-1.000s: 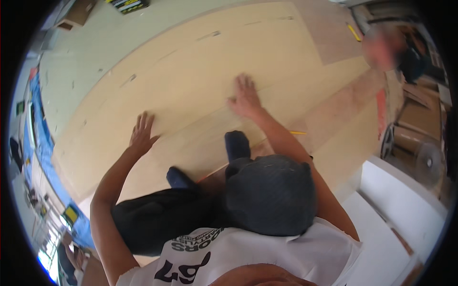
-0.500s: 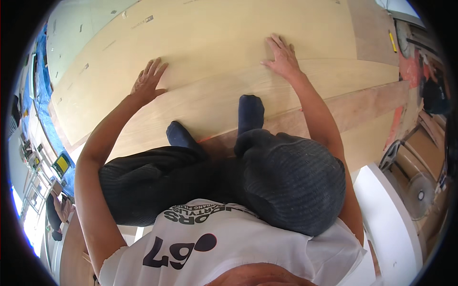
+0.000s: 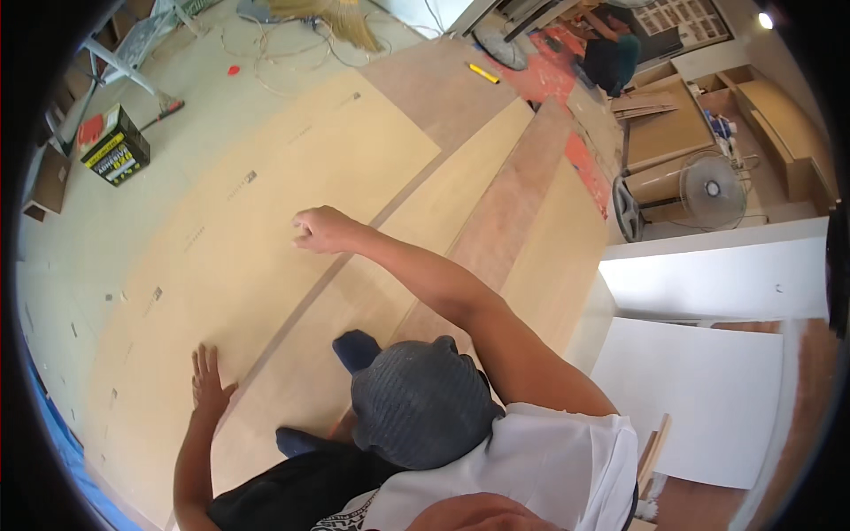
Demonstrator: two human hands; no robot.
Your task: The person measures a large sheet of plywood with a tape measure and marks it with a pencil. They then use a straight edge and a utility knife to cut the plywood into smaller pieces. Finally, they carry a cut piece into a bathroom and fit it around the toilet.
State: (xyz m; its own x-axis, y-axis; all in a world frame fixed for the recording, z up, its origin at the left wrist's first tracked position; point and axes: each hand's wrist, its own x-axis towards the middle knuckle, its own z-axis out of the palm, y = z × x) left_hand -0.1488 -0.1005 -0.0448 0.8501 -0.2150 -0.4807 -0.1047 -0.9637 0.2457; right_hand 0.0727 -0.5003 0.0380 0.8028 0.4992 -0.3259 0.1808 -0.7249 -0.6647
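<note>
A large pale yellow plywood sheet (image 3: 195,265) with small printed marks lies on the floor ahead of me. My left hand (image 3: 209,382) rests on it near its close edge, palm down, fingers stretched. Farther along that edge, my right hand (image 3: 323,230) is curled closed over the sheet; nothing shows in its fingers, and I cannot tell whether it touches. A narrow brown gap (image 3: 320,288) runs between the sheet and a pale plywood strip (image 3: 390,257) nearer my feet. Beside that strip lies a reddish-brown board (image 3: 505,212).
At the left stands a black and yellow adhesive box (image 3: 116,146), beyond it a ladder (image 3: 133,66). A broom (image 3: 354,25) lies at the back. A yellow tool (image 3: 483,73) is on a brown board. Right are a fan (image 3: 713,188) and a white panel (image 3: 691,398). Another person (image 3: 611,53) crouches far off.
My view has swung right. My right hand has gone from flat and spread to curled. A brown gap now shows between the sheet and the strip; my left hand stays flat.
</note>
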